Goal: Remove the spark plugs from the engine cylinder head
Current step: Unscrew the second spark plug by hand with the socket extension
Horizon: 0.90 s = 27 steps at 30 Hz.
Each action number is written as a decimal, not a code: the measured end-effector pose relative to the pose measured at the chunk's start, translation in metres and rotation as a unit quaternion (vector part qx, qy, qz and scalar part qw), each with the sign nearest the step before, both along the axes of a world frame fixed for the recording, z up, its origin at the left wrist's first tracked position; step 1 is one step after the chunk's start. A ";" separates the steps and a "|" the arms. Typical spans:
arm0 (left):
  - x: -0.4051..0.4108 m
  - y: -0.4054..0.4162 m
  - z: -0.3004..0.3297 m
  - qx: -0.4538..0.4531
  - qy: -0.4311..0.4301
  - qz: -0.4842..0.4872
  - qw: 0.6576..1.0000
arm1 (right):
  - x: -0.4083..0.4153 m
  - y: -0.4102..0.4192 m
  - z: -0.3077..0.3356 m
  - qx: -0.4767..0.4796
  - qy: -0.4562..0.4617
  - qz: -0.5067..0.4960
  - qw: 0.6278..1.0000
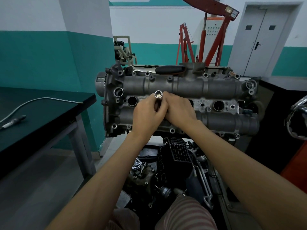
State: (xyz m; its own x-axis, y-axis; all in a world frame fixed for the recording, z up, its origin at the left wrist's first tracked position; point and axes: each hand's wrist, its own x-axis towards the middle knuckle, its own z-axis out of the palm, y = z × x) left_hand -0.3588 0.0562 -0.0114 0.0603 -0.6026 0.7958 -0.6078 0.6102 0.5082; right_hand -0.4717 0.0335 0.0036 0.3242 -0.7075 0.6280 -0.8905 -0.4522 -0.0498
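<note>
Both hands grip socket over cyl head; ratchet behind.

My one camera sits on my head, facing forward and down, close over the engine cylinder head at arm's reach, my forearms entering from below; its wide angle also takes in the far wall

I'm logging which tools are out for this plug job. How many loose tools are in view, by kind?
Socket tube held in the left hand, right hand beside it: 1
Ratchet handle lying on top of the engine: 1
Flexible pickup wand on the dark table: 1
Total: 3
</note>
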 end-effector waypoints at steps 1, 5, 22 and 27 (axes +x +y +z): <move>0.000 0.000 0.000 0.000 0.002 -0.001 1.000 | 0.000 0.000 0.000 -0.003 0.000 -0.001 1.000; 0.000 -0.002 -0.001 0.008 0.012 -0.009 1.000 | 0.000 0.000 -0.001 -0.009 -0.004 -0.005 1.000; 0.013 -0.005 0.016 0.039 -0.078 -0.038 0.995 | 0.000 -0.005 -0.002 -0.004 0.010 -0.020 1.000; 0.020 -0.007 0.020 0.045 -0.106 -0.079 0.990 | 0.000 -0.005 -0.002 -0.015 0.015 -0.022 1.000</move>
